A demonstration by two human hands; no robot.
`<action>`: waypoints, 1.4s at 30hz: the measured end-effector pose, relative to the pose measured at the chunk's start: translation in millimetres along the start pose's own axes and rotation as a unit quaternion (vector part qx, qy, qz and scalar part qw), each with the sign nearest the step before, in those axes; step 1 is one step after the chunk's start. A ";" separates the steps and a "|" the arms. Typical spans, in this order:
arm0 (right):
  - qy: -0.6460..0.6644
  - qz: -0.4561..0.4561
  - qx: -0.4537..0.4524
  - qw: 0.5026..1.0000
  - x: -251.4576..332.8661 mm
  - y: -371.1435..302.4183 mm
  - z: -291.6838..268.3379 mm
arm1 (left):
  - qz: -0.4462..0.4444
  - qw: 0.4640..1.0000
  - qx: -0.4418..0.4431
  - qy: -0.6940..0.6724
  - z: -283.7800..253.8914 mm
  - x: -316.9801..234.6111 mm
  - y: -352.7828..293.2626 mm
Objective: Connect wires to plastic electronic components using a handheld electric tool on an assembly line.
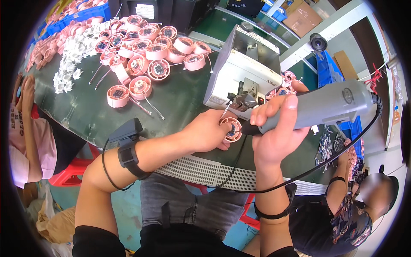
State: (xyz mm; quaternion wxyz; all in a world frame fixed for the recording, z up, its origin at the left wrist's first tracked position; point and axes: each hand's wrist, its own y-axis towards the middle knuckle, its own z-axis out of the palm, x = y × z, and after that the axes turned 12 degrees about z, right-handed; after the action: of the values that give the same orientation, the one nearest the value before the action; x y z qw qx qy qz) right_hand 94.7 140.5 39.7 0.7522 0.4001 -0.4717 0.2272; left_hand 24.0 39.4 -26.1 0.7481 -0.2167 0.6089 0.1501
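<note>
A green desk [180, 96] spans mid-frame. At centre, the left hand [207, 129] pinches a round pink housing [232, 130] in its fingers; rightward, the right hand [278, 139] clasps a grey corded power tool [323, 105].

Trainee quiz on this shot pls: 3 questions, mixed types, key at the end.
1. Which hand holds the grey handheld tool?
2. True or false: the pile of small white parts lies right of the white boxy machine.
3. The left hand holds: A) a cardboard box; B) a round pink part; C) a blue bin.

Key: 1. The right hand. 2. False, it lies to the left. 3. B.
</note>
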 end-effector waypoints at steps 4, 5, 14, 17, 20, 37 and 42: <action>-0.015 0.012 0.003 1.000 -5.9 0.6 -4.2 | 0.020 1.000 -0.016 -0.002 2.4 2.2 1.2; 0.021 0.026 -0.005 0.999 -6.6 0.1 -3.1 | 0.024 1.000 -0.018 -0.001 2.3 3.2 1.5; 0.051 0.046 -0.003 0.998 -18.5 -3.8 -2.6 | 0.019 1.000 -0.020 -0.003 2.5 -0.2 -2.6; 0.054 0.057 0.001 0.997 -19.3 -6.6 -0.8 | 0.004 1.000 -0.001 -0.001 0.8 -5.6 -3.1; 0.025 0.045 0.017 0.999 -24.1 -7.1 -5.7 | 0.006 1.000 0.001 -0.002 2.0 -3.2 1.2; -0.709 -0.051 -0.182 0.679 -15.1 115.4 -267.2 | 0.138 0.726 -0.293 0.606 -73.6 -93.5 -66.1; -0.632 0.303 0.005 0.714 -51.5 125.4 -294.8 | 0.137 0.639 -0.373 0.659 -104.5 -62.8 -72.5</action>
State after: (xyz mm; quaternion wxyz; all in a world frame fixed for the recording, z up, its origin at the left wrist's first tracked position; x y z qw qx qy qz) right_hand 136.8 455.2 -26.8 0.1679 0.2902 -0.9317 0.1398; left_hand -42.4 -73.5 28.3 -0.0245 -0.4327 0.8556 0.2830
